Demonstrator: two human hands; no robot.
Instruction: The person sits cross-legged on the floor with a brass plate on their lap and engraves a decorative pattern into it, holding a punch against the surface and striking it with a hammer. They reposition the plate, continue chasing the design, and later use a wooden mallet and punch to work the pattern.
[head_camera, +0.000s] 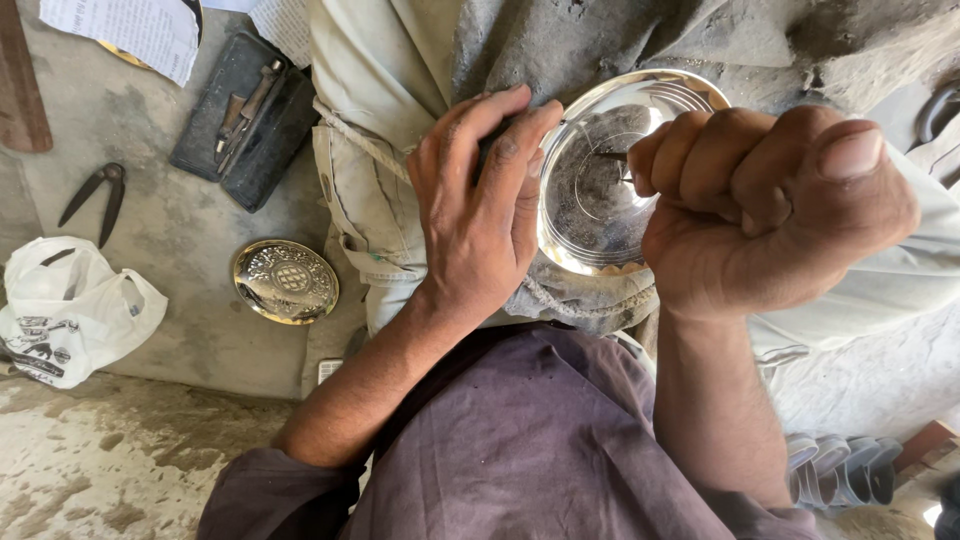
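Gripping shiny metal plate rim at frame centre, left hand fingers clamped; right hand fisted around thin tool (mostly hidden); engraved brass disc lower left.

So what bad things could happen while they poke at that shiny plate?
The right hand grips a thin tool in a fist and presses it on the shiny metal plate. If it slips, it might scratch the plate or jab the left hand, whose fingers curl over the rim close by. The plate rests on the lap, so it could also wobble or slide.
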